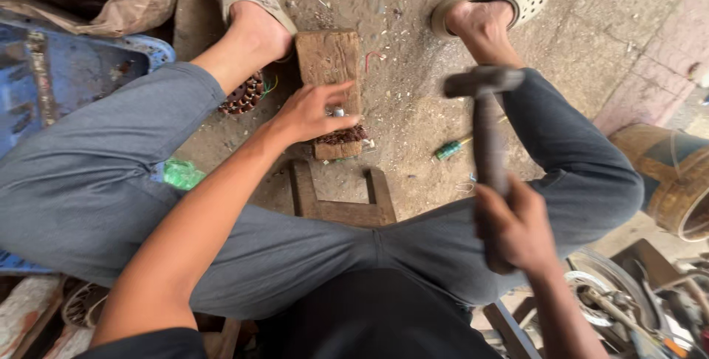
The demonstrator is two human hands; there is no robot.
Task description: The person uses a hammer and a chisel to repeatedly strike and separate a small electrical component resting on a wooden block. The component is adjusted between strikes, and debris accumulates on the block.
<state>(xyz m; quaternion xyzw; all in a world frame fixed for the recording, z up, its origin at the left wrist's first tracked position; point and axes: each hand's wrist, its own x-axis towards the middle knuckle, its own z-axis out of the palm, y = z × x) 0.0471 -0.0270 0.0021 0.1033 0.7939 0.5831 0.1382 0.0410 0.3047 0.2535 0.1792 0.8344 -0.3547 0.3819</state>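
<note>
The left hand point(310, 111) rests on a worn rectangular wooden block point(329, 60) lying on the dusty ground between the feet, fingers pinching a small silvery metal piece point(337, 112) upright above a dark coppery wound coil point(341, 136) at the block's near end. To the right, the right hand point(517, 227) has its fingers wrapped tight around the handle of a dark-headed hammer point(484, 108), raised and blurred above the ground, with a green-handled screwdriver point(450, 149) lying just beyond it.

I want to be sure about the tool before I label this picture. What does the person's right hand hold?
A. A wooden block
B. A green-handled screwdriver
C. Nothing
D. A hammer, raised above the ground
D: the right hand grips the handle of a hammer, its head lifted in the air, while the green-handled screwdriver lies on the ground.
</note>
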